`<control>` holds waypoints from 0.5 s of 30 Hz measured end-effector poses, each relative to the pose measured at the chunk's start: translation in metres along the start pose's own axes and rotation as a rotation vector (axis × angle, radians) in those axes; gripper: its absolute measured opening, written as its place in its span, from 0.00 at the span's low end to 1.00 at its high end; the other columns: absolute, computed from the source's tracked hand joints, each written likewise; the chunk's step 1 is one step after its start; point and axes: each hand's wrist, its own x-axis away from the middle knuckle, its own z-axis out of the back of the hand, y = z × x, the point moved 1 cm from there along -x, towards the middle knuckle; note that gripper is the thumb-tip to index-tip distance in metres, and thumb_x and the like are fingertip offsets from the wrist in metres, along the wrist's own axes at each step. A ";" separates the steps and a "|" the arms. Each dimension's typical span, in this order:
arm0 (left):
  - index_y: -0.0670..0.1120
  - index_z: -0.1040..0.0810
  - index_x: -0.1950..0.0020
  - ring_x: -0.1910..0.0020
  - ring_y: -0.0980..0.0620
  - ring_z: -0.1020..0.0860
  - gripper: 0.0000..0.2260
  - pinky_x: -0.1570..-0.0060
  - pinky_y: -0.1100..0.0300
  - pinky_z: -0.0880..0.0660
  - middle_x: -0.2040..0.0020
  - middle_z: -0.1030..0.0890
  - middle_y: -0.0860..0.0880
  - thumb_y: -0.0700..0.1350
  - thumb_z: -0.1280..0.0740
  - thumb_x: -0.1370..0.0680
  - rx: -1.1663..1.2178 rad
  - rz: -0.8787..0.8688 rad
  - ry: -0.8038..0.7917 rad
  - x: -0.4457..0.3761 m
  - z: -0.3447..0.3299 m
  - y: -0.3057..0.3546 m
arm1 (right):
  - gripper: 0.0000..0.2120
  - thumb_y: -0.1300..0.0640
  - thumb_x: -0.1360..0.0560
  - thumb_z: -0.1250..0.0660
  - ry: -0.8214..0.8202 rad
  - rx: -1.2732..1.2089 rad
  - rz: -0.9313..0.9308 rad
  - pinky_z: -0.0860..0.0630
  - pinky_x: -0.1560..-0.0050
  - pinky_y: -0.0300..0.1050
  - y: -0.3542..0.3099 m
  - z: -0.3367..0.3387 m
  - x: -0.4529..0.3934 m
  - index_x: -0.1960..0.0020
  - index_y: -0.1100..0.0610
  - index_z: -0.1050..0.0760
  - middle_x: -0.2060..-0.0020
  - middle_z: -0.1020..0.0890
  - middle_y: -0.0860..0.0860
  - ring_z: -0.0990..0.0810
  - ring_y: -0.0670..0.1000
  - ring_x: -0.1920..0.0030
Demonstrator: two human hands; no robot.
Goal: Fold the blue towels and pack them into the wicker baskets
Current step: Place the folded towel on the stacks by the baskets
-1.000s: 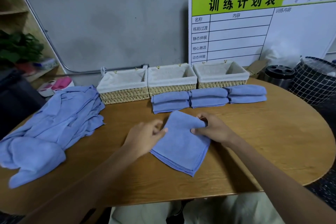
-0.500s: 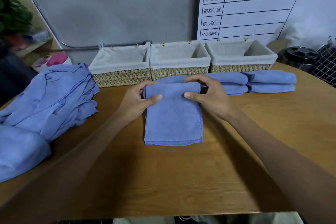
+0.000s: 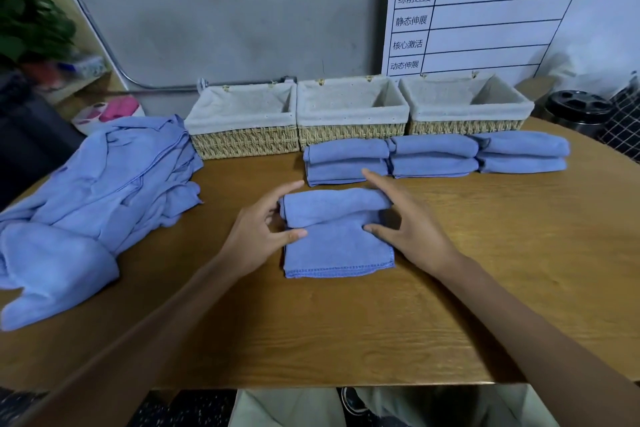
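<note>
A rounded wooden table stands against a grey concrete wall, where a white chart board with a green header and black Chinese characters leans behind three cloth-lined wicker baskets set side by side along the far edge. Green potted leaves sit on a shelf at left; a black round lidded container stands at right. In front of the baskets, six folded blue towels lie in three touching stacks of two. A loose heap of unfolded blue towels sprawls across the table's left side. At the centre lies a half-folded blue towel, its far edge rolled toward the person. The left hand and right hand grip that rolled fold at either end, thumbs beneath, fingers curled over it.
</note>
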 end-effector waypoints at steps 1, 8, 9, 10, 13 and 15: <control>0.69 0.30 0.32 0.35 0.65 0.25 0.33 0.33 0.60 0.26 0.37 0.24 0.71 0.42 0.22 0.28 0.013 0.001 -0.011 -0.001 0.001 0.000 | 0.40 0.59 0.27 0.25 0.009 0.018 0.014 0.37 0.36 0.28 -0.001 0.000 0.001 0.24 0.38 0.41 0.34 0.29 0.36 0.32 0.36 0.34; 0.62 0.27 0.30 0.34 0.58 0.24 0.30 0.31 0.51 0.27 0.34 0.22 0.59 0.40 0.22 0.27 0.093 0.042 -0.138 0.000 0.017 -0.020 | 0.36 0.67 0.28 0.26 0.079 -0.013 0.158 0.31 0.35 0.35 0.005 0.000 0.008 0.24 0.51 0.34 0.37 0.25 0.47 0.27 0.42 0.35; 0.60 0.27 0.30 0.34 0.57 0.23 0.29 0.31 0.51 0.27 0.34 0.21 0.59 0.41 0.23 0.27 0.097 0.042 -0.146 0.000 0.017 -0.020 | 0.35 0.67 0.28 0.26 0.079 -0.041 0.155 0.29 0.35 0.38 0.006 0.002 0.008 0.25 0.51 0.33 0.37 0.25 0.48 0.26 0.45 0.35; 0.58 0.26 0.32 0.35 0.58 0.23 0.27 0.32 0.53 0.27 0.35 0.21 0.60 0.41 0.23 0.27 0.098 0.039 -0.150 0.000 0.017 -0.020 | 0.34 0.67 0.28 0.26 0.076 -0.074 0.149 0.27 0.36 0.42 0.007 0.003 0.008 0.25 0.52 0.32 0.37 0.25 0.48 0.25 0.48 0.36; 0.55 0.23 0.36 0.36 0.57 0.22 0.23 0.33 0.56 0.26 0.38 0.19 0.60 0.40 0.23 0.27 0.095 0.012 -0.154 0.000 0.016 -0.021 | 0.30 0.70 0.29 0.25 0.063 -0.126 0.142 0.24 0.38 0.46 0.010 0.007 0.009 0.30 0.54 0.26 0.36 0.26 0.50 0.24 0.51 0.38; 0.51 0.21 0.35 0.36 0.55 0.22 0.22 0.33 0.56 0.26 0.38 0.18 0.56 0.38 0.24 0.27 0.087 -0.012 -0.161 -0.001 0.016 -0.022 | 0.25 0.71 0.30 0.25 0.065 -0.121 0.149 0.24 0.39 0.46 0.012 0.009 0.010 0.35 0.56 0.22 0.36 0.26 0.52 0.23 0.51 0.40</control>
